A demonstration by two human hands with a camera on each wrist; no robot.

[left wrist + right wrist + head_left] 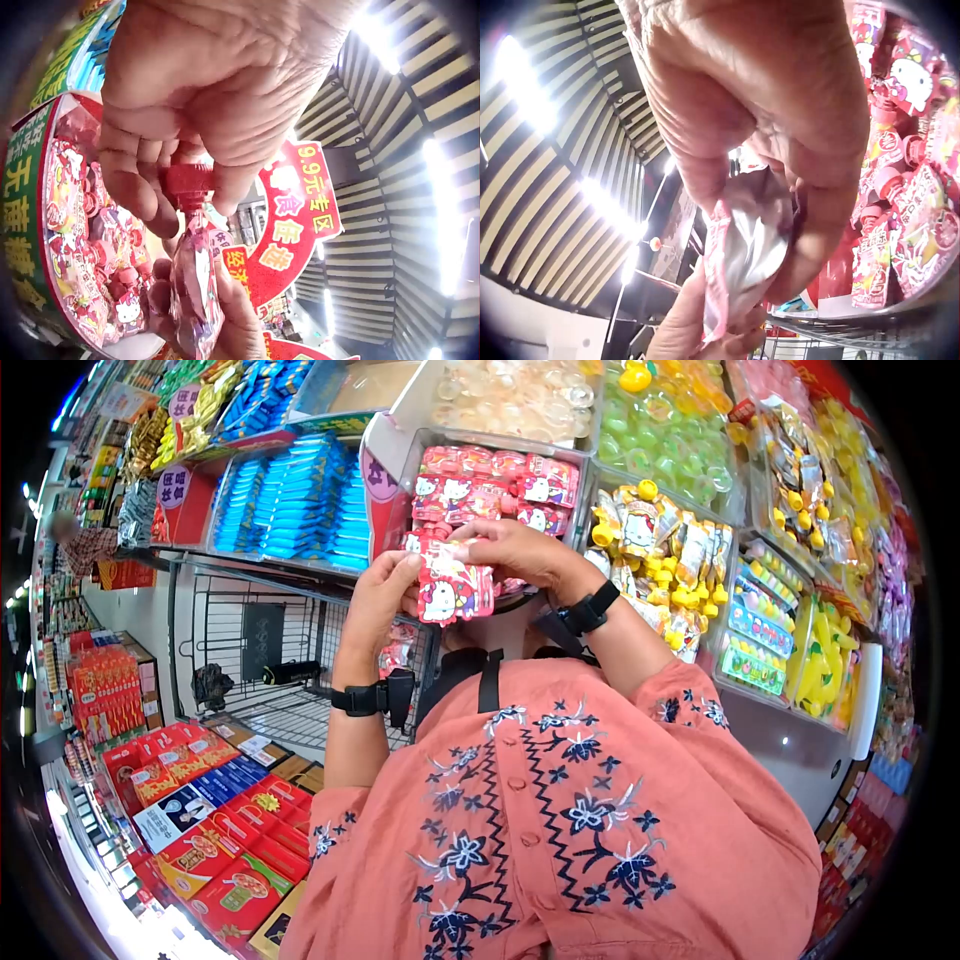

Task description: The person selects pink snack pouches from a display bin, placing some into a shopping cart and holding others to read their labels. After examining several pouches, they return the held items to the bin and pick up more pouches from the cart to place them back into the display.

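I hold a red pouch (455,588) printed with a white cartoon cat in both hands, in front of a clear bin (425,445) of the same pouches. My left hand (405,585) grips its left edge. In the left wrist view, the left hand (187,187) pinches the pouch's red cap (186,182) and the pouch (193,277) hangs below. My right hand (470,540) holds the top edge from above. In the right wrist view, the right hand (769,217) pinches the pouch, whose silver back (754,247) faces the camera.
Blue packets (300,510) fill the bin to the left; yellow-capped pouches (660,550) and green jelly cups (660,430) lie to the right. A wire shelf (270,650) stands below left, with red boxes (200,800) stacked beneath. Another person (85,540) stands far left.
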